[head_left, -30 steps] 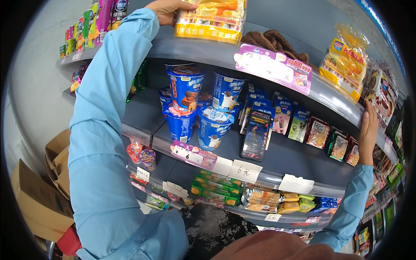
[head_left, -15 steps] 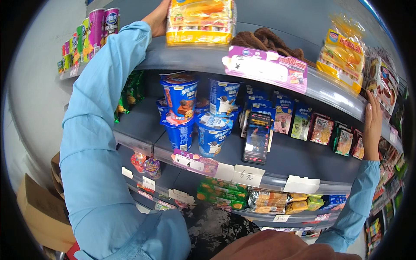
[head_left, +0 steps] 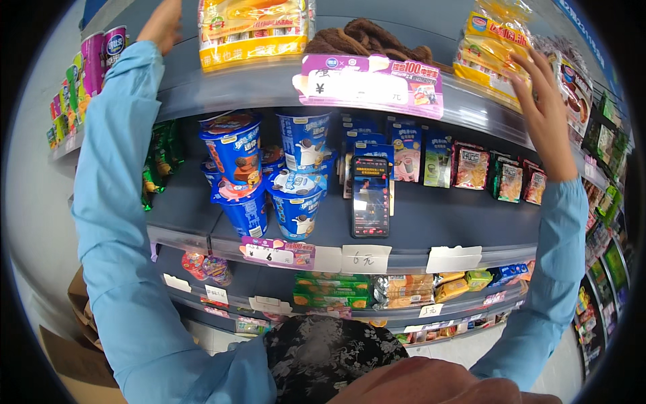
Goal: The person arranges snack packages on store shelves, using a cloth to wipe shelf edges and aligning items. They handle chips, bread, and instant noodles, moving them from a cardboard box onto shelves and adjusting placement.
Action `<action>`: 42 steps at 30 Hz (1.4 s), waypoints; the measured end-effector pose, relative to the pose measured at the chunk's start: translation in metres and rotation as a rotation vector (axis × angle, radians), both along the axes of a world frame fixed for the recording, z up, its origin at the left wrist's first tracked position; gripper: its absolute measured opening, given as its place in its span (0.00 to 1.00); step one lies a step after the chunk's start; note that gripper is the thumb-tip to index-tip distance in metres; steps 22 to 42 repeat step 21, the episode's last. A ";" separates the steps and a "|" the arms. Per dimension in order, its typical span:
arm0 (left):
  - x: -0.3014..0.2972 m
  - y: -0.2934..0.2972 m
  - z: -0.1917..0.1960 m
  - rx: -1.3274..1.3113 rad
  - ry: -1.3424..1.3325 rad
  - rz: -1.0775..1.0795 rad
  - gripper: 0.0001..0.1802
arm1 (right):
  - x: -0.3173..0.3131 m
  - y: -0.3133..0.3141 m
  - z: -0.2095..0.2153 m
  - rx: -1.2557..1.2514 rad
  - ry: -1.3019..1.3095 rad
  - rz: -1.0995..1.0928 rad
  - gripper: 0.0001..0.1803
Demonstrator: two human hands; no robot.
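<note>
Both hands reach the top shelf [head_left: 202,91]: left hand [head_left: 163,25] open beside the yellow snack pack [head_left: 252,30], right hand [head_left: 546,111] open-fingered, touching yellow bags [head_left: 490,47].

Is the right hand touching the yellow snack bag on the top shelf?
Touching: in the head view the right hand's fingertips rest on the yellow plastic snack bag.

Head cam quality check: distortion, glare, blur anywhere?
Head view: strong fisheye, the top shelf edge bows and a black rim rings the frame; lighting even, slight sheen on the yellow snack pack; the left hand and right hand look reasonably sharp, goods at the far right rim compressed and soft.
</note>
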State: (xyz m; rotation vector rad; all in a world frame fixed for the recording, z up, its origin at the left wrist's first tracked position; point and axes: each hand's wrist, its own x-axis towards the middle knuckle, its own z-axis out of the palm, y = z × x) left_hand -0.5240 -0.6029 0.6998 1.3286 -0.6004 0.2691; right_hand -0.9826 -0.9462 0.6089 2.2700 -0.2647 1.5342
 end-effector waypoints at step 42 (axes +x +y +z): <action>-0.105 -0.055 -0.094 0.609 -1.405 0.335 0.42 | 0.137 0.034 0.094 0.356 1.012 0.123 0.28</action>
